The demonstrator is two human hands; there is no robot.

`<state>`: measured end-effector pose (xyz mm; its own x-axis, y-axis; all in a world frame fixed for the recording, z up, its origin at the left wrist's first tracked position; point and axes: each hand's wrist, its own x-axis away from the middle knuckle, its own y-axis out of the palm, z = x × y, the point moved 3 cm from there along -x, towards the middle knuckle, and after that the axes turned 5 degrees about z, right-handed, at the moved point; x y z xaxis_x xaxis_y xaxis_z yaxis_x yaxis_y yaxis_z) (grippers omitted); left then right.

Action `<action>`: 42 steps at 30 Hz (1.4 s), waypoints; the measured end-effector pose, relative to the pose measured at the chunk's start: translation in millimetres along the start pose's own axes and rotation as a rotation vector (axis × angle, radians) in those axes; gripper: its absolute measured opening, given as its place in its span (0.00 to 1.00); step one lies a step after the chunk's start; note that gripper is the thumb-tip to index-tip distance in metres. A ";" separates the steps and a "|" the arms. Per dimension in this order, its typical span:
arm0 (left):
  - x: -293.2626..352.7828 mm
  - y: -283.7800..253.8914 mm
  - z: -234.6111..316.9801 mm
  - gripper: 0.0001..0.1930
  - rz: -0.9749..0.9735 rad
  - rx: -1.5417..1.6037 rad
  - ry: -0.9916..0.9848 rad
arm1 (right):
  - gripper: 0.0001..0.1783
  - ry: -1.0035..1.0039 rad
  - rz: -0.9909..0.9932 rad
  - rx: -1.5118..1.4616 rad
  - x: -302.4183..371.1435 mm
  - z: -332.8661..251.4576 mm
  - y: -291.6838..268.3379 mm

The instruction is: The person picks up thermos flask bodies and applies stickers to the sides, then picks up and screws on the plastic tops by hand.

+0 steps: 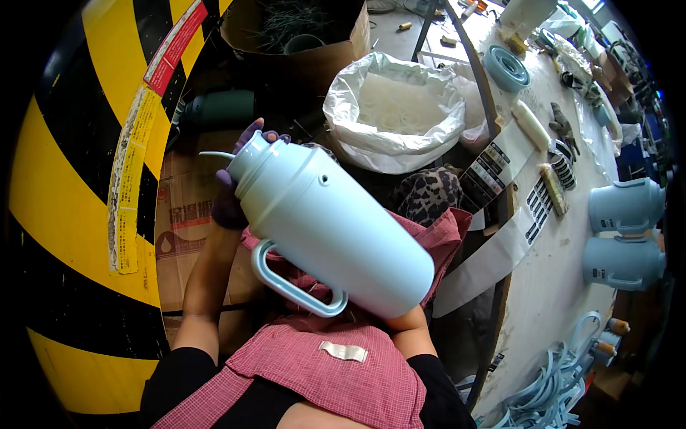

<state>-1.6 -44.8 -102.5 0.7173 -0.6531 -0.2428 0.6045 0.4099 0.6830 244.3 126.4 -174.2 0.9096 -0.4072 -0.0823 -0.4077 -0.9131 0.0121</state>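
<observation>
A light blue plastic vacuum jug shell (343, 222) lies tilted across my lap, its neck to the upper left and its base to the lower right. A loop handle (296, 289) sticks out from its lower left side, and a small round hole shows near the shoulder. My left hand (227, 196), in a purple glove, wraps round the neck with fingers showing on the far side. From the neck's rim a thin pale blue strip (214, 153) juts out to the left. My right forearm reaches under the base; that hand is hidden behind the shell.
On the right, a long worktable (550, 286) bears two blue jugs (623, 263), a heap of blue handles or strips (547, 393), a glove (562, 125) and label sheets. Ahead stand a white-lined bin (396, 157) and a cardboard box (300, 64). A yellow-black striped panel (86, 214) borders my left.
</observation>
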 end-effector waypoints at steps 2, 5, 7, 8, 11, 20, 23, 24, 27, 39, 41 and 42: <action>5.9 1.1 -0.1 0.60 -0.010 -0.029 -0.026 | 0.17 0.001 0.032 -0.033 -3.1 -1.9 -2.4; 10.3 2.5 -1.9 0.55 -0.093 0.023 -0.080 | 0.18 -0.001 0.050 -0.069 -5.9 -4.3 -2.5; 16.2 5.4 -3.2 0.54 -0.092 0.034 -0.100 | 0.18 0.004 0.061 -0.083 -8.2 -3.9 -2.6; 17.1 5.1 -3.7 0.53 -0.089 0.045 -0.113 | 0.18 0.006 0.064 -0.089 -8.9 -3.9 -3.5; 21.0 9.2 -3.8 0.52 -0.114 0.028 -0.091 | 0.18 0.013 0.063 -0.101 -11.2 -2.6 -1.3; 27.5 4.2 0.2 0.53 0.083 -0.135 -0.123 | 0.18 0.035 0.023 -0.126 -22.7 -0.6 9.4; 25.6 9.2 -0.3 0.53 -0.036 0.042 -0.061 | 0.19 0.042 -0.006 -0.135 -27.8 1.4 15.5; 24.6 13.1 -1.4 0.55 -0.114 0.123 0.040 | 0.19 0.048 -0.018 -0.136 -27.6 2.2 16.9; 23.9 10.4 5.6 0.60 -0.231 0.238 0.168 | 0.19 0.050 -0.075 -0.128 -30.9 5.0 20.7; 30.6 -6.6 90.4 0.66 -0.144 0.031 0.362 | 0.11 0.556 -0.484 0.863 -171.7 -76.9 -109.3; 17.0 2.2 66.6 0.68 -0.173 0.004 0.324 | 0.15 0.324 -0.315 0.497 -271.3 -102.2 -96.2; 6.4 8.6 58.8 0.69 -0.226 -0.042 0.278 | 0.20 0.231 -0.608 -0.126 -330.5 -92.9 -115.6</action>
<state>-12.1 -82.8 -57.7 0.6272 -0.5345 -0.5666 0.7682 0.3047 0.5630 -1.8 364.4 -55.9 0.9743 0.1997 0.1046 0.1833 -0.9718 0.1483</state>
